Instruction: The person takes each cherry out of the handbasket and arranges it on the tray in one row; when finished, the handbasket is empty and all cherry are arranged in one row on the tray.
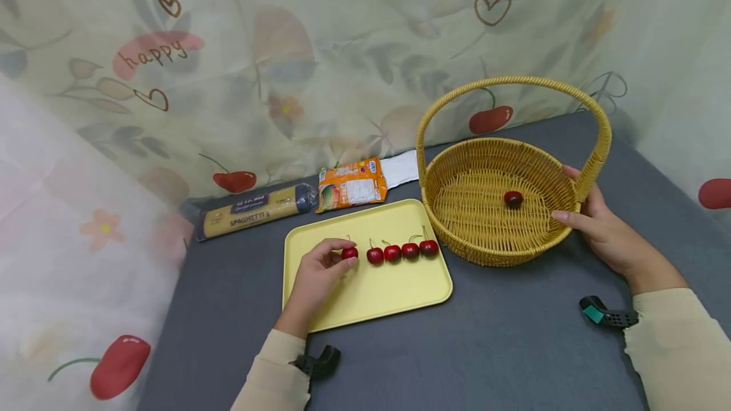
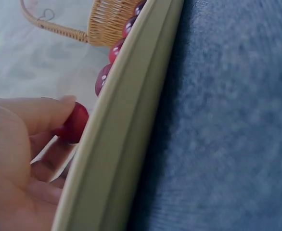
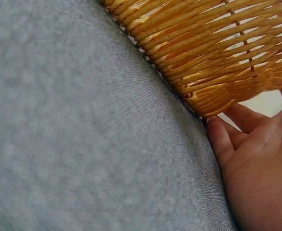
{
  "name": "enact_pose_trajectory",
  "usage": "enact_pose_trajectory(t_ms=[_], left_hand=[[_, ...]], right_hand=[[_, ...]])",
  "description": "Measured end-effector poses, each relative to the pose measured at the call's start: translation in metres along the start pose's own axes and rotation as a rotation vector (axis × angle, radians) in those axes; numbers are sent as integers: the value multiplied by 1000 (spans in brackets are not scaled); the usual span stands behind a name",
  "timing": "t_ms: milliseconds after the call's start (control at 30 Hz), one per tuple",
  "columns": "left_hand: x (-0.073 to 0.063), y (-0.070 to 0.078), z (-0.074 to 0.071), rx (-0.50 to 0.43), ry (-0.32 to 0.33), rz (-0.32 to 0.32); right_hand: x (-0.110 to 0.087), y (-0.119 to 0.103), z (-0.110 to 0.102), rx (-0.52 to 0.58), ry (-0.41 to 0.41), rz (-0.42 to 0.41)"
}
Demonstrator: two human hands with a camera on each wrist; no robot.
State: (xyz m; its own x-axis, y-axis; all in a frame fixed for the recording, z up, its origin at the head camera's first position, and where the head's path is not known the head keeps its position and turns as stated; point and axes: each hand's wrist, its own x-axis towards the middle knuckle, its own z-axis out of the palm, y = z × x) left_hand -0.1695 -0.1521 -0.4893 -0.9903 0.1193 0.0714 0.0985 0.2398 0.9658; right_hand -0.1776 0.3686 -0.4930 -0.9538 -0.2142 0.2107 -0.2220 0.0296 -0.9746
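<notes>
A dark red cherry (image 1: 349, 252) is pinched between the thumb and fingers of my left hand (image 1: 316, 276), at the left end of a row on the yellow tray (image 1: 371, 293). Several more stemmed cherries (image 1: 392, 253) stand in that row, reaching the tray's right edge. The left wrist view shows the pinched cherry (image 2: 74, 123) behind the tray's rim (image 2: 114, 125). My right hand (image 1: 613, 236) grips the right side of the wicker basket (image 1: 474, 208), thumb over its rim and fingers outside. One loose cherry (image 1: 513, 200) lies inside the basket.
Behind the tray lie a spaghetti pack (image 1: 251, 211), an orange packet (image 1: 351, 184) and a white packet (image 1: 401, 169). The basket's tall handle (image 1: 514, 80) arches over it. A printed curtain (image 1: 342, 81) hangs along the back of the grey table (image 1: 457, 347).
</notes>
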Motion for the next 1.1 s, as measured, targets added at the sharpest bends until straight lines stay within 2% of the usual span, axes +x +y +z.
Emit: enact_pose_trajectory(t_ms=[333, 467, 733, 1100], left_hand=[[-1, -1, 7, 137, -36, 43], [-1, -2, 10, 172, -34, 39], [-3, 1, 11, 213, -25, 21], [-3, -2, 9, 244, -20, 27]], right_hand=[[1, -5, -2, -36, 16, 41], [0, -7, -1, -42, 21, 65], [0, -7, 1, -44, 18, 61], [1, -8, 3, -34, 18, 56]])
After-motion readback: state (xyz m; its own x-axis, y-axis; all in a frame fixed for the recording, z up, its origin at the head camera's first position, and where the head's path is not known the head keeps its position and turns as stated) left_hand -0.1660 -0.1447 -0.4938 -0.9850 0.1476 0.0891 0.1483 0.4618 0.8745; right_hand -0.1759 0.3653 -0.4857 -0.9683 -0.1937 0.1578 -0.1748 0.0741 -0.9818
